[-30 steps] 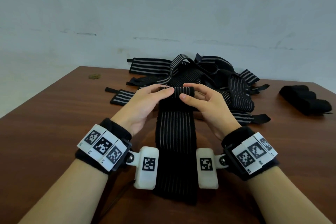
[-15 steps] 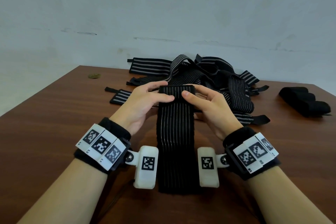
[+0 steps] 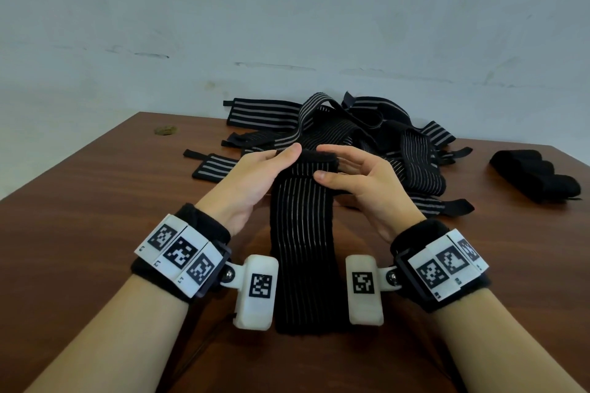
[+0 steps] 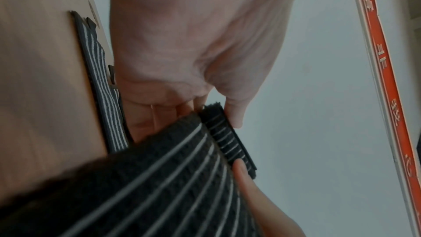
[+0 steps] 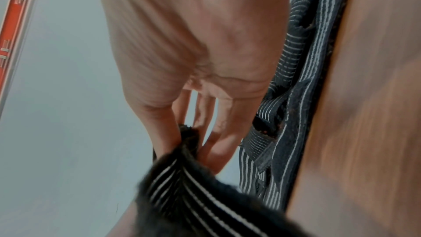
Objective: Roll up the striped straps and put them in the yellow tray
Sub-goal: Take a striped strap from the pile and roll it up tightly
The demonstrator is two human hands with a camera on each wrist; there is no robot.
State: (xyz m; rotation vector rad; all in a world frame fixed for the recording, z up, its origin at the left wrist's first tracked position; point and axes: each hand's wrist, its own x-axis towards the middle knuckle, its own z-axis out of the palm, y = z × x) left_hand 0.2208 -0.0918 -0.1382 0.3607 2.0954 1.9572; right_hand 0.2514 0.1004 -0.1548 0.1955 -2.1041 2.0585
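Observation:
A black strap with thin white stripes lies lengthwise on the wooden table, running from me toward the pile. Its far end is folded over into a small roll. My left hand pinches the roll's left side, thumb on top and fingers underneath; the left wrist view shows this hand on the fold of the strap. My right hand pinches the right side, thumb on the stripes and fingers stretched behind; in the right wrist view this hand pinches the strap. No yellow tray is in view.
A loose pile of several striped straps lies just beyond my hands, near the table's far edge and the wall. A single short strap lies left of the pile. Plain black rolled bands sit at the right edge.
The folded end has been turned over further. The strap's near end has crept away from me. My right fingers have straightened out behind the roll.

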